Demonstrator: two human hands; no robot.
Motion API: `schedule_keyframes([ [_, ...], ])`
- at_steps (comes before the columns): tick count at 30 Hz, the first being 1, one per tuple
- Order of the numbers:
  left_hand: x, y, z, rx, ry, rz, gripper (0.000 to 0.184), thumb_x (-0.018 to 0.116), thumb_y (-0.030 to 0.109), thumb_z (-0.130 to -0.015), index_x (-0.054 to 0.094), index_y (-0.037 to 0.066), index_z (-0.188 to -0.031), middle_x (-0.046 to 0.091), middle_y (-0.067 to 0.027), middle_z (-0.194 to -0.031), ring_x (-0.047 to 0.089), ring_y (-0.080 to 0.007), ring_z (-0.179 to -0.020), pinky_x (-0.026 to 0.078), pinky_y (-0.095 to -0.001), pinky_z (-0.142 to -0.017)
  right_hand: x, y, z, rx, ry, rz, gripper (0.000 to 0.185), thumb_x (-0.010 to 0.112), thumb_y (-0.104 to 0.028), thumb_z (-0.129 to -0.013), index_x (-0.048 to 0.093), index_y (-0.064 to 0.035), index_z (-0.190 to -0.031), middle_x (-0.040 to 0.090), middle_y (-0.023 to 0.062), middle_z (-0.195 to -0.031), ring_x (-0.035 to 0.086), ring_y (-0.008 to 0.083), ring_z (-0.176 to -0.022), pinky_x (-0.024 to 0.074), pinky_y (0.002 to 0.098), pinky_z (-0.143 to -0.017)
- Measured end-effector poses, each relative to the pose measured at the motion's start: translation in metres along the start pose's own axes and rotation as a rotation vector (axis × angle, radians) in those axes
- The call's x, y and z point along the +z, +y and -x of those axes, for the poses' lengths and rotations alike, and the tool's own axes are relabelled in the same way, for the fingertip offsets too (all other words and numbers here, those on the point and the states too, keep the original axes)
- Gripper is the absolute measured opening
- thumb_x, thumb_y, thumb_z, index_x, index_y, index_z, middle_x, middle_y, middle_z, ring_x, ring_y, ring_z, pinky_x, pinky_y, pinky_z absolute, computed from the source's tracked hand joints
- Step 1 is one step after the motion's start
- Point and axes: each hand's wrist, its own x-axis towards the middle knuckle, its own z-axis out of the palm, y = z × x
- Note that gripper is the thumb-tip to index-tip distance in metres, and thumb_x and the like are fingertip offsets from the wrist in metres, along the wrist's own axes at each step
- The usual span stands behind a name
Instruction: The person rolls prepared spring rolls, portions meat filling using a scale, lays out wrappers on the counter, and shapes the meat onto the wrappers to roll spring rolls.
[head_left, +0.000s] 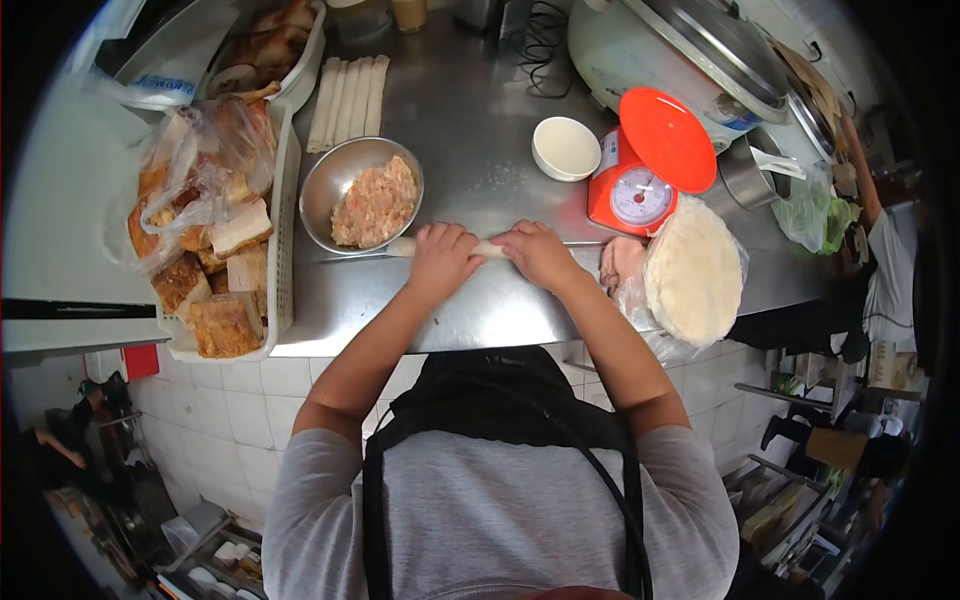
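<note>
On the steel table, a thin pale spring roll (490, 249) lies crosswise under both of my hands. My left hand (443, 262) curls over its left part, and my right hand (535, 254) presses on its right end. Just left of my left hand stands a metal bowl (312, 205) with pinkish minced filling (374, 203) in it. Several finished rolls (348, 103) lie side by side behind that bowl. To the right of my right hand, a stack of round wrappers (695, 272) rests on plastic, beside a pink lump (622, 262).
A white basket (286, 240) of roasted meat chunks (225, 325) stands at the left. A red scale (640, 190), a white bowl (566, 149) and a large lidded pot (640, 60) stand at the back right. A coiled black cable (543, 45) lies behind. Other people are at the edges.
</note>
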Motion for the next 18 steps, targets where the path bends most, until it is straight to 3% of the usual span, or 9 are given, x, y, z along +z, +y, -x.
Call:
schedule_keyframes([
  [2, 0.003, -0.002, 0.002, 0.027, -0.031, 0.018, 0.018, 0.067, 0.023, -0.067, 0.063, 0.012, -0.08, 0.056, -0.0011, -0.086, 0.05, -0.021, -0.088, 0.034, -0.0367, -0.079, -0.003, 0.0, -0.005, 0.036, -0.051, 0.024, 0.02, 0.059, -0.016, -0.073, 0.065, -0.0186, -0.092, 0.054, 0.0023, -0.087, 0.05, 0.0211, -0.088, 0.0387, 0.0362, -0.075],
  [5, 0.007, -0.011, -0.005, 0.046, -0.069, 0.031, 0.018, 0.067, 0.021, -0.066, 0.063, 0.012, -0.08, 0.056, -0.0011, -0.086, 0.05, -0.0207, -0.087, 0.034, -0.0365, -0.079, -0.005, -0.019, -0.002, -0.087, 0.263, 0.195, 0.021, 0.059, -0.015, -0.072, 0.065, -0.017, -0.092, 0.055, 0.0019, -0.089, 0.051, 0.0214, -0.089, 0.0391, 0.036, -0.075],
  [8, 0.007, -0.015, -0.011, 0.02, -0.125, 0.007, 0.019, 0.068, 0.019, -0.065, 0.063, 0.011, -0.081, 0.056, -0.001, -0.085, 0.05, -0.0204, -0.087, 0.034, -0.0367, -0.079, 0.005, -0.02, 0.003, -0.128, 0.273, 0.175, 0.021, 0.059, -0.014, -0.071, 0.065, -0.0146, -0.092, 0.055, 0.0019, -0.088, 0.051, 0.0217, -0.087, 0.0398, 0.0357, -0.074],
  [14, 0.01, -0.009, -0.014, 0.034, -0.002, -0.017, 0.021, 0.068, 0.019, -0.066, 0.063, 0.012, -0.086, 0.055, -0.0015, -0.086, 0.05, -0.0208, -0.087, 0.035, -0.0373, -0.079, 0.011, -0.001, -0.008, -0.11, 0.219, 0.125, 0.023, 0.059, -0.012, -0.071, 0.065, -0.0139, -0.093, 0.056, 0.0021, -0.088, 0.051, 0.0217, -0.088, 0.0409, 0.0349, -0.074],
  [18, 0.015, -0.014, -0.014, -0.038, -0.101, 0.057, 0.023, 0.067, 0.018, -0.066, 0.063, 0.012, -0.088, 0.055, -0.0023, -0.088, 0.05, -0.0217, -0.088, 0.036, -0.0373, -0.079, 0.009, 0.001, -0.012, -0.09, 0.16, 0.113, 0.025, 0.062, -0.016, -0.071, 0.064, -0.0154, -0.096, 0.056, 0.0021, -0.089, 0.051, 0.0221, -0.089, 0.0411, 0.036, -0.075],
])
